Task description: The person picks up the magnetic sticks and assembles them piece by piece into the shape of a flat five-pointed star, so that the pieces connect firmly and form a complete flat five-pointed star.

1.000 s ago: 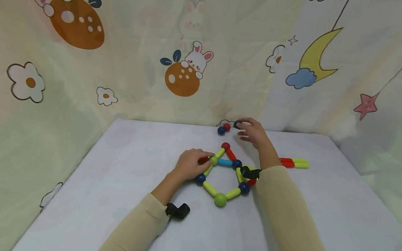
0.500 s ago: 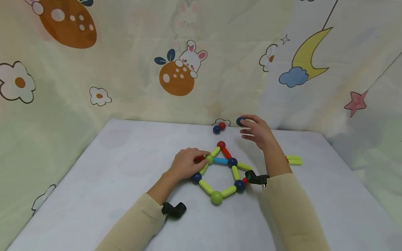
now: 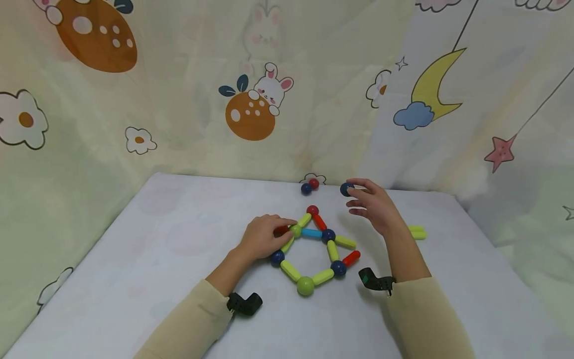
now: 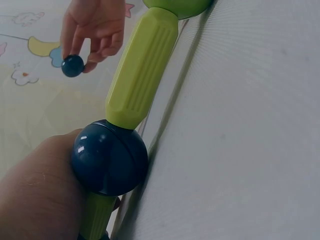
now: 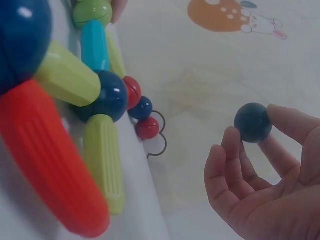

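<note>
My right hand [image 3: 375, 207] pinches a dark blue ball [image 5: 253, 123] between thumb and fingertips, raised above the table near its far edge. On the table lies a frame of coloured sticks and balls, with a green ball [image 3: 305, 286] at its near corner and a red ball [image 3: 312, 210] at its far tip. My left hand [image 3: 263, 234] holds the frame's far-left green ball [image 3: 296, 231] between thumb and index finger. A red stick [image 3: 281, 230] is partly hidden under that hand. A yellow-green stick [image 3: 345, 242] and a red stick [image 3: 352, 258] jut freely from the frame's right side.
A loose blue ball [image 3: 306, 189] and red ball [image 3: 314, 184] sit together at the table's far edge. Yellow-green stick ends [image 3: 418, 232] show beyond my right forearm. A patterned cloth [image 3: 188, 124] hangs behind the white table [image 3: 143, 279].
My right hand, with the blue ball, has drawn away rightward from the loose balls and slightly nearer. My left hand keeps its hold on the frame. The head view has shifted a little.
</note>
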### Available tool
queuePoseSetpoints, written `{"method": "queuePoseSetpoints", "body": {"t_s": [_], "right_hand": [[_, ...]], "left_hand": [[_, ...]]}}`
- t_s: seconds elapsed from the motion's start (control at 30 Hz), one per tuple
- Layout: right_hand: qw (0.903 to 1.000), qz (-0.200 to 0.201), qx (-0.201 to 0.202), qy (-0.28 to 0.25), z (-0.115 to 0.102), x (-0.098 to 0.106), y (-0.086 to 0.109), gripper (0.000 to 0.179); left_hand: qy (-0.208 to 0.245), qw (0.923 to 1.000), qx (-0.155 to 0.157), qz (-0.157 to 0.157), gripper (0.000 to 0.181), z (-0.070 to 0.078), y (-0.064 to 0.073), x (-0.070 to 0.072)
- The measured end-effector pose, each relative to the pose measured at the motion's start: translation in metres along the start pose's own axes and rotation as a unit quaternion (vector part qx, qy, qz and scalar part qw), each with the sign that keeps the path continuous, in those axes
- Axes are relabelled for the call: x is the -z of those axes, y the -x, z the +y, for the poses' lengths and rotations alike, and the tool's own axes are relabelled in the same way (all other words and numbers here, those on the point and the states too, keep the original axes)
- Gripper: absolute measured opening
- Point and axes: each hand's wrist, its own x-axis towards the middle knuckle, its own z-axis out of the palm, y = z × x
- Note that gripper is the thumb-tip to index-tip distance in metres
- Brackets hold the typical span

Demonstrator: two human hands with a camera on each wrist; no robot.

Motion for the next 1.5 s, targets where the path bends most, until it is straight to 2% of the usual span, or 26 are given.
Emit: {"method": "queuePoseSetpoints", "body": {"t_s": [0.23,0.47,0.73,1.03,1.27,1.5], "right_hand": [[0.9998,-0.011,0.008,0.016,0.011,0.001,0.015,0.055],[0.9981,-0.024,0.011,0.056,0.023,0.005,0.03,0.054],[0.9976,-0.018,0.003,0.067,0.044,0.013,0.042,0.054],[0.9969,-0.025,0.023,0.071,0.073,0.022,0.042,0.051],[0.9959,-0.051,0.001,0.074,0.086,0.026,0.04,0.051],[0.9897,-0.049,0.006,0.135,0.083,0.03,0.037,0.045]], "left_hand": [[0.002,1.0,0.0,-0.004,0.035,-0.001,0.003,-0.001],[0.002,1.0,0.0,-0.002,0.035,-0.002,0.004,-0.003],[0.001,0.9999,0.004,-0.01,0.036,-0.003,0.006,-0.005],[0.006,1.0,0.006,-0.004,0.035,0.0,0.01,-0.006],[0.003,1.0,0.002,-0.006,0.035,-0.002,0.007,-0.007],[-0.005,1.0,0.002,0.001,0.036,-0.002,0.0,-0.003]]}}
